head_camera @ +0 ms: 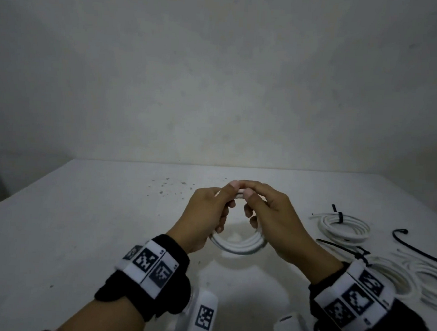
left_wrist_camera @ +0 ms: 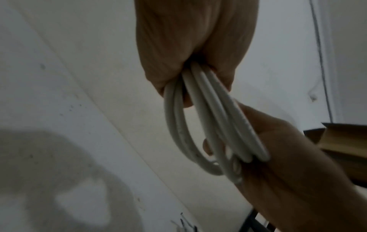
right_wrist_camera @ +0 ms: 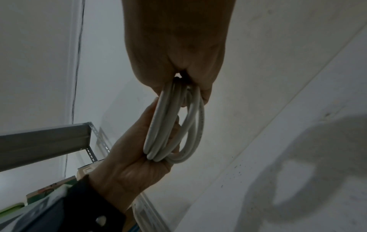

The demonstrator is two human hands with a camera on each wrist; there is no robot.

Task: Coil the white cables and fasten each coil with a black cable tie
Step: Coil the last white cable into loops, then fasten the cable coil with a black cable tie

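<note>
I have the white cable coil [head_camera: 238, 244] held up in the air over the middle of the table [head_camera: 81, 221], a little toward its near edge. It is wound into several loops, and no tie is on it yet. My left hand [head_camera: 204, 215] grips the left side of the coil, fingers curled round the bundled strands, thumb and forefinger pinching the top. My right hand [head_camera: 273, 220] mirrors it on the right side, curled round the loops, fingertips meeting the left ones at the top of the ring. In both wrist views the strands fan out a little between the two grips, so I judge the winding is done or nearly so and I am squaring up the loops.

Out toward the right edge of the table lies a finished coil [head_camera: 344, 228] with a black cable tie [head_camera: 339, 216] cinched round it. Nearer the right near corner sit more white coils [head_camera: 410, 279]; one seems to carry a tie, but my wrist hides part of it, so I cannot tell how many are fastened. A loose black tie [head_camera: 412, 247] lies between them.

So at least one coil is complete; this one needs its tie next.
</note>
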